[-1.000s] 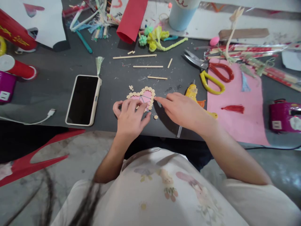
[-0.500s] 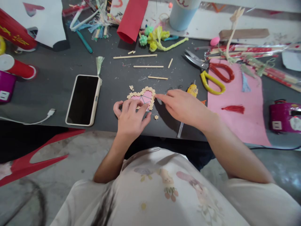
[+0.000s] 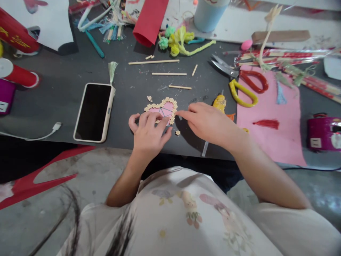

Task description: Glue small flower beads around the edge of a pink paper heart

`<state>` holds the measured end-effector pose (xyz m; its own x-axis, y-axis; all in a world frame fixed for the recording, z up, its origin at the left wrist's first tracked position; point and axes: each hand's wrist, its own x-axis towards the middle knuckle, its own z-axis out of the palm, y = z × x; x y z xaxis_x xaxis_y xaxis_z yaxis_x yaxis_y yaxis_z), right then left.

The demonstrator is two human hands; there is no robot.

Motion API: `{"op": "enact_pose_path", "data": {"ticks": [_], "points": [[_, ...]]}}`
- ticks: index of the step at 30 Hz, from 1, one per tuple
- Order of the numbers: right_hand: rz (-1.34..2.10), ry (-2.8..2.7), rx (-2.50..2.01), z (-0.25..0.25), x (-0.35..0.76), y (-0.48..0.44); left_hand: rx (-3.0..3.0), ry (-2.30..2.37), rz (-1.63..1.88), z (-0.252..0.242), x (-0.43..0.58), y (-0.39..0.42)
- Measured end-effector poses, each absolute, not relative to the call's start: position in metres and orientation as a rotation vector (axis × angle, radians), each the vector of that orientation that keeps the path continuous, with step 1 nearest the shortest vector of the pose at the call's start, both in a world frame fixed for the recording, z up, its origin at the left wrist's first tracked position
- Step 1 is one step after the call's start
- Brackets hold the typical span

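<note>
A pink heart-shaped piece (image 3: 167, 111) lies on the dark table, edged with small pale flower-like clusters and crossed by thin dark lines. My left hand (image 3: 147, 132) bends over its lower left part and holds it down, with the thumb and index finger by its lower tip, which is partly hidden. At the heart's right edge, my right hand (image 3: 206, 121) touches the border with a stretched index finger; its other fingers are curled under, and nothing shows in them. One loose cluster (image 3: 177, 133) lies below the heart and a few more (image 3: 149, 99) above it.
A yellow glue gun (image 3: 220, 103) lies partly under my right hand. Beyond it are scissors (image 3: 243, 83) and a pink sheet (image 3: 279, 142) with a red tassel (image 3: 266, 123). Cut sticks (image 3: 169, 74) lie behind the heart. A phone (image 3: 93, 113) is at left, a blue cup (image 3: 210, 17) at the back.
My right index fingertip has slid slightly down along the heart's right edge. My left hand stays in place, and the view has shifted a little.
</note>
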<state>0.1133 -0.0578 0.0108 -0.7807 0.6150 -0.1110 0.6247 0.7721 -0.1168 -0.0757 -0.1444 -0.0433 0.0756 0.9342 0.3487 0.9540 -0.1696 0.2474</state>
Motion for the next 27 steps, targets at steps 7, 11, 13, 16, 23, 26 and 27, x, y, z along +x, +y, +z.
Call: {"op": "enact_pose_path", "data": {"ticks": [7,11,13,16,23,26,27], "points": [[-0.277,2.849,0.982,0.0127,0.1102,-0.0632,-2.271,-1.995,-0.683,-0.0425,-0.0756,-0.1445],[-0.281,2.870,0.974,0.0111,0.1130,-0.0622,-2.267,-1.983,-0.682,-0.0432,-0.0757,-0.1448],[-0.277,2.900,0.970,0.0110,0.1151,-0.0622,-2.263,-1.973,-0.681,-0.0432,-0.0758,-0.1449],[-0.279,2.915,0.962,0.0118,0.1162,-0.0642,-2.264,-1.974,-0.669,-0.0425,-0.0759,-0.1451],[-0.297,2.896,0.928,0.0118,0.1129,-0.0686,-2.267,-1.964,-0.665,-0.0414,-0.0757,-0.1449],[-0.285,2.919,0.929,0.0119,0.1134,-0.0687,-2.264,-1.951,-0.677,-0.0425,-0.0759,-0.1448],[-0.282,2.928,0.930,0.0122,0.1137,-0.0690,-2.264,-1.950,-0.680,-0.0430,-0.0761,-0.1448]]}}
